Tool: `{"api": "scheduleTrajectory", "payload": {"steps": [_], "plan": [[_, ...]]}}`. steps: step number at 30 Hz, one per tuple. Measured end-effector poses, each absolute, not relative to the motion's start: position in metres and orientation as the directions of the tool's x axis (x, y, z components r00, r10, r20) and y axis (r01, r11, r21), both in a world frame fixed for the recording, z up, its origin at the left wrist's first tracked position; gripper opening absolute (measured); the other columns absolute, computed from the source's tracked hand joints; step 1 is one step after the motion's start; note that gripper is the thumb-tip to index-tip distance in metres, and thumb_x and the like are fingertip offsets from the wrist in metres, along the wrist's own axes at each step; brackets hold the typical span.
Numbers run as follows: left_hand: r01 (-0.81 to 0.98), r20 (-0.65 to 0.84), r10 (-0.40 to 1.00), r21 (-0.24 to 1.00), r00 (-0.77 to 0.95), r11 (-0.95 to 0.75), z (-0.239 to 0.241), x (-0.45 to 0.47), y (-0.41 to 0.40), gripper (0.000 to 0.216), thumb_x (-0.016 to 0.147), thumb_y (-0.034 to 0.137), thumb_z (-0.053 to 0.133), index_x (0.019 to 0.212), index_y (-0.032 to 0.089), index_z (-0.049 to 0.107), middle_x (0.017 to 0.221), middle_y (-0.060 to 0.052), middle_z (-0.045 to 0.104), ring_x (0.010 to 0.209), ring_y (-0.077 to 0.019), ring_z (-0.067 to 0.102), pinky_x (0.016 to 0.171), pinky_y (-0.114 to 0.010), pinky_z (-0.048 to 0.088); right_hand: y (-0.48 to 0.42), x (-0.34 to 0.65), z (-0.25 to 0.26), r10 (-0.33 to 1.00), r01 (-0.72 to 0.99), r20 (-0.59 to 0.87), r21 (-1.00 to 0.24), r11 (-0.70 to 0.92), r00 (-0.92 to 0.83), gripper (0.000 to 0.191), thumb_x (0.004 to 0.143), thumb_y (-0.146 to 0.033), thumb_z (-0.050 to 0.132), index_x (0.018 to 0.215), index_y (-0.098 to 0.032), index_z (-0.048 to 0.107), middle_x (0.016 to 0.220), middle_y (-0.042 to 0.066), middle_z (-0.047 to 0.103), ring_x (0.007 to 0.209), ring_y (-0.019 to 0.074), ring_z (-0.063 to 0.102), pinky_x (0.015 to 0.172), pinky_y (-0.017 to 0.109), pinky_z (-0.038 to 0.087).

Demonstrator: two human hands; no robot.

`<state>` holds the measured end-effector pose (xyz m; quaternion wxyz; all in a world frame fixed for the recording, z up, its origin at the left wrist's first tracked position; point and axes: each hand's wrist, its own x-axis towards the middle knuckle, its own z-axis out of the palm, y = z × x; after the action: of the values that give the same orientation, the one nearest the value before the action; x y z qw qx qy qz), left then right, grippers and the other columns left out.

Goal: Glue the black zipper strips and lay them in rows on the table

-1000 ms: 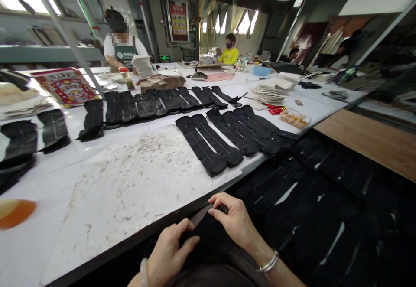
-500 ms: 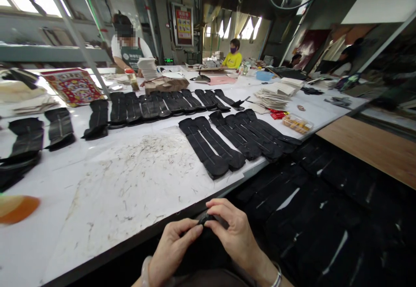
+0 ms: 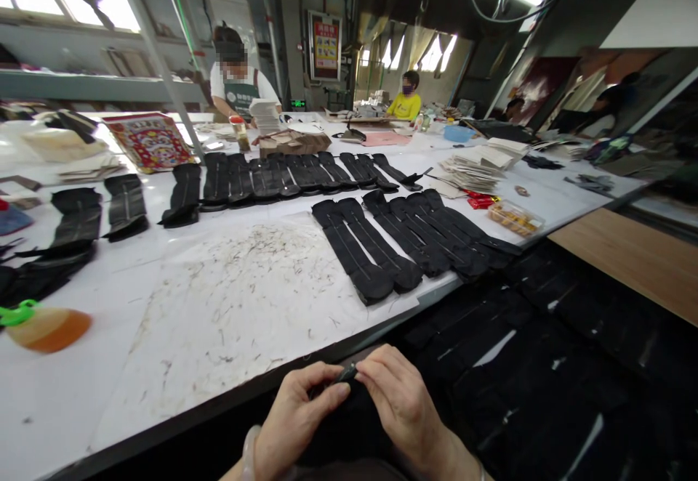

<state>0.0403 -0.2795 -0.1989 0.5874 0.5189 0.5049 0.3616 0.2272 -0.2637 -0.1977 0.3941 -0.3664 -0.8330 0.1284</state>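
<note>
Just off the table's near edge, my left hand (image 3: 306,402) pinches a small dark piece (image 3: 347,373) between thumb and fingers. My right hand (image 3: 402,397) is closed at the other end of that piece, fingertips pressed together. Most of the piece is hidden by my fingers, so its kind is unclear. Beyond my hands, on the white table (image 3: 218,336), lie black strip-shaped pieces (image 3: 366,267) with a pale line down the middle, some overlapping. A longer row of similar black pieces (image 3: 275,176) lies farther back.
Dark pieces (image 3: 523,372) are spread at right, beside a wooden board (image 3: 632,259). An orange bottle with a green top (image 3: 51,327) is at left. Stacked pale sheets (image 3: 474,168) and a clear box (image 3: 515,218) stand at back right. Two people (image 3: 240,89) work across the table.
The view has shifted, so the table's things appear farther right and the orange bottle shows more fully. My right fingers have drawn together and turned over the dark piece.
</note>
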Motion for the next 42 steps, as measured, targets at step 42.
{"api": "scheduleTrajectory", "payload": {"steps": [42], "plan": [[-0.394,-0.605,0.78,0.685,0.16,0.613,-0.158,0.009,-0.275,0.032,0.062,0.036,0.087,0.077,0.013,0.071,0.073,-0.004,0.073,0.066,-0.0143,0.071,0.062,-0.019,0.054,-0.244,0.18,-0.167,0.948,0.168,-0.06,-0.986,-0.007,-0.312,0.009,0.079,-0.021,0.062,0.071,-0.018,0.063,0.082,0.002,0.069,0.077,0.0176,0.06,0.073,0.029,0.043]]}}
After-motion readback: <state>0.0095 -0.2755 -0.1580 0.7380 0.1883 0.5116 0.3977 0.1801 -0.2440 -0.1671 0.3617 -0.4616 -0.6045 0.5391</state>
